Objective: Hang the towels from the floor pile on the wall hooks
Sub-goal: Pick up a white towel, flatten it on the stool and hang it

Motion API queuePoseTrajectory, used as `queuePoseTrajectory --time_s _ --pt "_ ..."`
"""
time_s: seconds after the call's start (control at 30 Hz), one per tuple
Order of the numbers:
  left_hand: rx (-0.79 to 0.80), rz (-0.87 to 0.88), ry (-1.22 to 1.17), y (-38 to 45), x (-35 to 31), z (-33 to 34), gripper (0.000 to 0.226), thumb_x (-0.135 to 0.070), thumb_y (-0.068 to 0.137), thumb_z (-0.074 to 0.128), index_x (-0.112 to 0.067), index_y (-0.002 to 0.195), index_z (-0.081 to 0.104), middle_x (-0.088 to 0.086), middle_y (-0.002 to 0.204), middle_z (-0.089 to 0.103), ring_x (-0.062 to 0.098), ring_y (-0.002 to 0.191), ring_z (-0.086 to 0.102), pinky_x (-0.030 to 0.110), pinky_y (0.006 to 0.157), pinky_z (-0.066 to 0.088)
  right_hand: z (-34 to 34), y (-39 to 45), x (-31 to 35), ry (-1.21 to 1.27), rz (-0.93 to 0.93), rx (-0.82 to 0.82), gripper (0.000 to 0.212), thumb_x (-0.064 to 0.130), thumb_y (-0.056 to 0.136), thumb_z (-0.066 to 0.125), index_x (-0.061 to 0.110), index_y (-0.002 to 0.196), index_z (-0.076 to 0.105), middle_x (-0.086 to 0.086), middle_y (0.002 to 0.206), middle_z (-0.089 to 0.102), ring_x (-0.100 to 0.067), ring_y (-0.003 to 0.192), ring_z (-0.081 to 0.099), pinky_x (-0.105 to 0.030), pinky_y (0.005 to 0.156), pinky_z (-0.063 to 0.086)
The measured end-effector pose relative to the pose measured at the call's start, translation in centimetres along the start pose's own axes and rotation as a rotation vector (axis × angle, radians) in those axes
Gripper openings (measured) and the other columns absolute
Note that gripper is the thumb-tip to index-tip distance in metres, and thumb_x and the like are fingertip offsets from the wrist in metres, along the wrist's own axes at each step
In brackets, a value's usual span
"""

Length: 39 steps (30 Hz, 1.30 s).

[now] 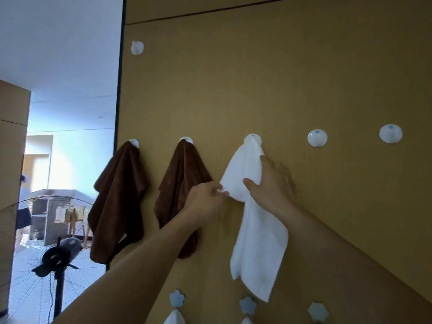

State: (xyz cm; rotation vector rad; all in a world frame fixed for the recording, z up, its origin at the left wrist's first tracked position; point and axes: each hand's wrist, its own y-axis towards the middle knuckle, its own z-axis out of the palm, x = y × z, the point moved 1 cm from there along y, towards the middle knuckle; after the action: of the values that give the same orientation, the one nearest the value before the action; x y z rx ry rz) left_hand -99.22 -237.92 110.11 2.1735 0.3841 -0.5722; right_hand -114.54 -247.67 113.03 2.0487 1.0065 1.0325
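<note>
A white towel (254, 206) hangs from the third round hook (253, 138) in the middle row. The left hand (205, 201) pinches its left edge; the right hand (273, 181) lies on its folds, fingers spread, thumb beneath. Two brown towels (121, 197) hang on the two hooks to the left; two bare round hooks (317, 138) stand to the right, and one more is higher up. The tan wall panel (304, 78) carries three flower-shaped hooks (177, 298) below. A standing fan (58, 253) sits in the bright room at left.
</note>
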Motion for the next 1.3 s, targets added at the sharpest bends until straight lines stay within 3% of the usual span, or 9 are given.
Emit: queuePoseTrajectory --time_s 0.33,0.53,0.7,0.83,0.93,1.0,1.1,1.23,1.3 --pt "-0.082 0.058 0.339 -8.8 8.6 -15.5 0.034 -0.032 0.091 0.062 -0.02 0.123 0.067 0.003 0.119 0.064 0.023 0.11 0.06 0.033 0.094 0.047 7.9 -7.9 14.7 -0.015 -0.182 0.168 0.059 0.046 0.093 0.057 0.025 0.147 0.045 -0.005 0.143 0.046 -0.029 0.132 0.036 -0.041 0.106 0.039" --pt "-0.094 -0.169 0.499 -18.3 18.1 -25.1 0.042 -0.039 0.094 0.062 -0.023 0.133 0.059 0.007 0.133 0.059 0.027 0.118 0.057 0.037 0.1 0.044 16.6 -14.4 25.3 0.139 -0.24 0.352 0.058 0.041 0.095 0.059 0.023 0.148 0.045 -0.005 0.145 0.047 -0.027 0.134 0.037 -0.035 0.112 0.029" --pt "-0.108 -0.349 0.622 -26.8 24.9 -33.7 0.038 -0.037 0.095 0.06 -0.024 0.131 0.06 0.005 0.132 0.06 0.024 0.118 0.056 0.03 0.094 0.043 24.0 -20.6 34.1 0.208 -0.363 0.576 0.059 0.045 0.09 0.064 0.024 0.144 0.05 -0.01 0.133 0.059 -0.032 0.122 0.052 -0.038 0.101 0.044" --pt "-0.131 -0.53 0.73 -33.5 29.7 -40.5 0.044 -0.038 0.096 0.058 -0.024 0.137 0.055 0.004 0.14 0.054 0.025 0.123 0.054 0.039 0.103 0.044 28.8 -25.1 41.4 0.266 -0.448 0.726 0.062 0.045 0.092 0.062 0.026 0.147 0.044 -0.008 0.137 0.054 -0.03 0.128 0.047 -0.041 0.101 0.046" --pt "-0.13 -0.66 0.832 -38.3 32.5 -45.8 0.035 -0.043 0.094 0.054 -0.022 0.122 0.061 0.005 0.127 0.062 0.026 0.11 0.058 0.041 0.092 0.05 32.7 -28.3 47.5 0.316 -0.535 0.808 0.065 0.046 0.091 0.061 0.025 0.149 0.041 -0.011 0.136 0.054 -0.033 0.127 0.046 -0.043 0.1 0.046" --pt "-0.131 -0.745 0.902 -41.3 34.0 -49.2 0.032 -0.039 0.093 0.053 -0.019 0.115 0.064 0.007 0.114 0.064 0.026 0.101 0.06 0.039 0.085 0.052 34.8 -30.3 51.9 0.386 -0.606 0.83 0.056 0.039 0.092 0.06 0.022 0.143 0.047 -0.011 0.121 0.058 -0.033 0.117 0.051 -0.037 0.092 0.048" --pt "-0.168 -0.865 0.979 -44.9 35.4 -53.9 0.026 -0.034 0.094 0.052 -0.024 0.115 0.064 0.004 0.112 0.063 0.028 0.103 0.062 0.041 0.084 0.054 37.4 -32.9 58.8 0.493 -0.677 0.929 0.032 0.025 0.095 0.056 0.012 0.125 0.061 -0.001 0.093 0.058 -0.022 0.09 0.053 -0.008 0.069 0.036" --pt "-0.246 -1.026 1.036 -48.9 38.5 -60.0 0.042 -0.036 0.098 0.056 -0.023 0.138 0.053 0.006 0.135 0.055 0.028 0.124 0.052 0.041 0.102 0.045 42.1 -36.1 67.9 0.629 -0.811 0.987 0.035 0.052 0.081 0.048 0.026 0.1 0.061 -0.001 0.094 0.062 -0.028 0.094 0.062 -0.036 0.079 0.051" --pt "-0.305 -1.08 1.056 -50.4 40.1 -63.0 0.045 -0.038 0.098 0.056 -0.024 0.14 0.051 0.004 0.139 0.052 0.025 0.128 0.048 0.04 0.105 0.042 43.7 -37.3 72.0 0.638 -0.911 0.988 0.028 0.05 0.083 0.05 0.029 0.099 0.058 -0.001 0.098 0.06 -0.03 0.101 0.06 -0.042 0.082 0.053"
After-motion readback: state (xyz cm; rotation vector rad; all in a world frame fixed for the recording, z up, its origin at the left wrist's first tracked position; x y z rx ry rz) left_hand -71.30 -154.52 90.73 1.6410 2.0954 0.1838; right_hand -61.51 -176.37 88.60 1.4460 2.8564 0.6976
